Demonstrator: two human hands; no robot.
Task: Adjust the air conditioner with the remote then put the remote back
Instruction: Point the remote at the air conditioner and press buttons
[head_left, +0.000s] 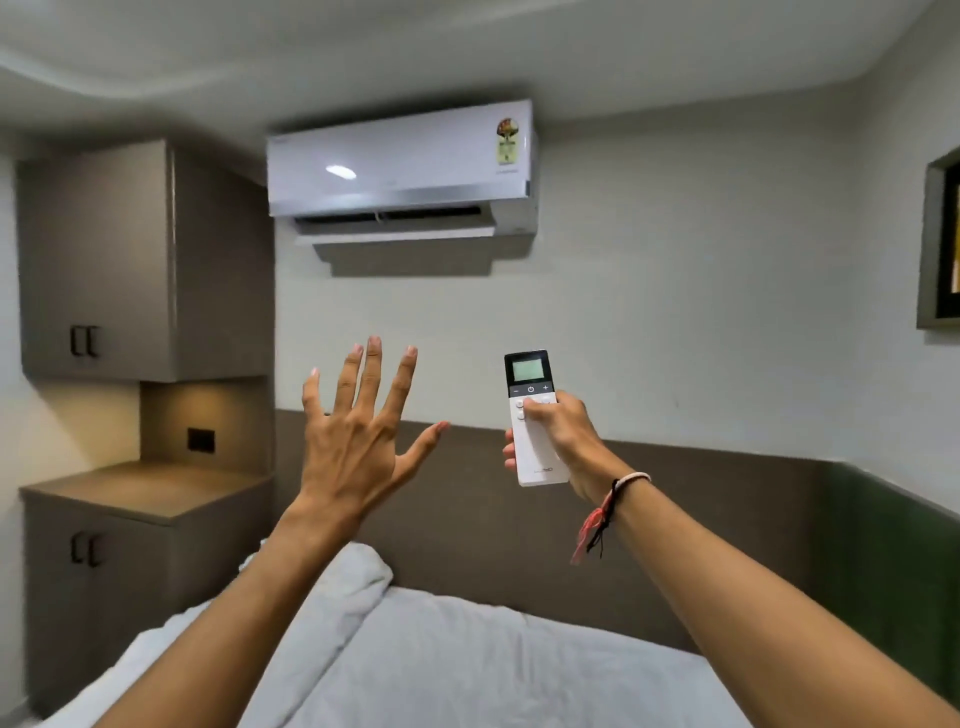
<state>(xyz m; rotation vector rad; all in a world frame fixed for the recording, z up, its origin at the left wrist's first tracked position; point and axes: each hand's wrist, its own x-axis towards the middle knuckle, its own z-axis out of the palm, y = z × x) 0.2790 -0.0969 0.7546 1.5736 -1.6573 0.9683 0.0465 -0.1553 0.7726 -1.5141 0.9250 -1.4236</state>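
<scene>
The right hand grips the remote upright, screen end aimed up at the air conditioner on the wall, thumb resting on the buttons below the screen, apparently to press a setting. The left hand is raised beside it, empty, fingers spread, perhaps feeling for airflow from the open flap. The cabinets at left are shut, so their contents are hidden; the bed lies below.

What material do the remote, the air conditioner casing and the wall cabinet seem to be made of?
Remote: likely white matte plastic, with a dark glossy screen panel.
Air conditioner: glossy white plastic; a lamp reflects on its front.
Wall cabinet: probably laminated board, matte grey-brown, with dark handles, perhaps metal.
</scene>
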